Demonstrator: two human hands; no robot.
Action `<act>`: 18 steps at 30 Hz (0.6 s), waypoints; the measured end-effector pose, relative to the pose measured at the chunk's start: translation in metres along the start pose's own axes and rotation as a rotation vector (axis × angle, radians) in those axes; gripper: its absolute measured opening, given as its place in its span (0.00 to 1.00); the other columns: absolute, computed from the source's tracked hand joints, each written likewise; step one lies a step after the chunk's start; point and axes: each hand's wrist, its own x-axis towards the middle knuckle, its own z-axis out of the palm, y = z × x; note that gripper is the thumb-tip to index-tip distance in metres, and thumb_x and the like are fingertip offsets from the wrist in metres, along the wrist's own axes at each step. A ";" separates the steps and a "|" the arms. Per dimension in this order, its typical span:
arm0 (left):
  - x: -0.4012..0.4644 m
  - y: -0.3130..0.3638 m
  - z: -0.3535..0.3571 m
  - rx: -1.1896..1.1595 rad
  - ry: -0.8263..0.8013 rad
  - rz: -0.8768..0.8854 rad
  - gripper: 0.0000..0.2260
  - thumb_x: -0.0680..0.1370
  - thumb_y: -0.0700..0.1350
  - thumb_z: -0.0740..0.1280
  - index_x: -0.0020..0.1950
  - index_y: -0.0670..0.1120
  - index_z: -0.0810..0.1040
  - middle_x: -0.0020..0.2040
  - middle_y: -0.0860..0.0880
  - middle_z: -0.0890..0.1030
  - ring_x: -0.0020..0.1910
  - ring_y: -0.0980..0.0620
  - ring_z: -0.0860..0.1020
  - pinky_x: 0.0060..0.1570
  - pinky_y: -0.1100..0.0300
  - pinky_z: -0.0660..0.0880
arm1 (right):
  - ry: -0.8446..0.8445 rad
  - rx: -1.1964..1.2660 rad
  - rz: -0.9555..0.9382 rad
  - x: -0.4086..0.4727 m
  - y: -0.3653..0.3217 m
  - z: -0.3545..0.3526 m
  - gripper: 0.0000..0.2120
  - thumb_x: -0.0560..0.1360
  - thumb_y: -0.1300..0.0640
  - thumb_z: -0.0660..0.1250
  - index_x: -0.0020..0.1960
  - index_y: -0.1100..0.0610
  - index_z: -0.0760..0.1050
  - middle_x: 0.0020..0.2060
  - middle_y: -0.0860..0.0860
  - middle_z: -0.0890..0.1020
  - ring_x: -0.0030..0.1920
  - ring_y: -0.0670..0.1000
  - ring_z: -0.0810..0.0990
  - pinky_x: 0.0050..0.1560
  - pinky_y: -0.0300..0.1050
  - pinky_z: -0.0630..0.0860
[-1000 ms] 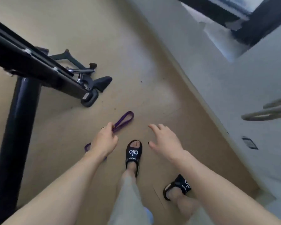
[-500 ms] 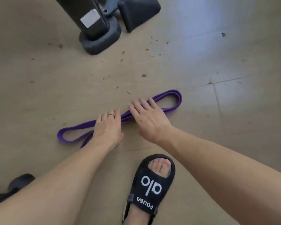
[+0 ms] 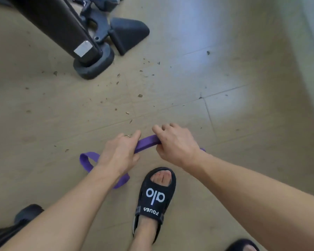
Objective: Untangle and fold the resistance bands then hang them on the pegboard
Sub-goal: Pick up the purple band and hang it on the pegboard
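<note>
Both hands are low over the tan floor (image 3: pixel 170 84), working one purple resistance band (image 3: pixel 147 143). The left hand (image 3: pixel 119 154) has its fingers curled over the band, thumb beneath, gripping it just left of the exposed middle stretch; a ring (image 3: pixel 127 136) sits on one finger. The right hand (image 3: pixel 176 144) grips the same band just to the right, fingers curled down over it, knuckles uppermost. Neither grip is spread: each is closed round the flat strap. Between the two hands a short run of band shows, taut and slightly tilted, its right end higher.

To the left of the left hand the band forms a loop that passes under the left wrist and comes out near the sandal. A small purple tip shows behind the right wrist. Whether the loop rests fully on the floor or is partly lifted cannot be told from this view.

A black sandal (image 3: pixel 155 198) with white lettering is worn on the foot just below the hands, apart from the band. A second dark shoe (image 3: pixel 243 245) shows at the bottom edge. At upper left stands a black equipment leg (image 3: pixel 62 28) in a dark rubber foot (image 3: pixel 93 67), with a wedge-shaped black pad (image 3: pixel 128 33) beside it. Small brown debris (image 3: pixel 140 96) lies scattered on the floor between the equipment and the hands.
</note>
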 end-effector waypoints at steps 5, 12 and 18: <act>-0.066 0.075 -0.117 -0.291 0.038 0.073 0.17 0.72 0.47 0.70 0.50 0.53 0.63 0.41 0.49 0.73 0.42 0.45 0.72 0.39 0.51 0.69 | 0.171 0.219 0.265 -0.104 -0.008 -0.130 0.09 0.74 0.54 0.62 0.52 0.54 0.68 0.47 0.51 0.79 0.46 0.54 0.68 0.39 0.49 0.64; -0.154 0.191 -0.302 -0.318 0.141 0.414 0.13 0.72 0.51 0.76 0.52 0.51 0.77 0.42 0.57 0.74 0.46 0.49 0.72 0.45 0.52 0.73 | 0.514 0.280 0.507 -0.255 -0.029 -0.331 0.06 0.68 0.50 0.60 0.44 0.49 0.68 0.39 0.42 0.74 0.44 0.52 0.68 0.36 0.48 0.69; -0.244 0.306 -0.454 -0.228 0.001 0.781 0.16 0.68 0.58 0.73 0.41 0.54 0.68 0.37 0.57 0.71 0.39 0.52 0.71 0.39 0.55 0.70 | 0.632 0.300 0.592 -0.400 -0.049 -0.467 0.11 0.64 0.51 0.62 0.45 0.53 0.74 0.38 0.44 0.77 0.45 0.53 0.71 0.44 0.50 0.72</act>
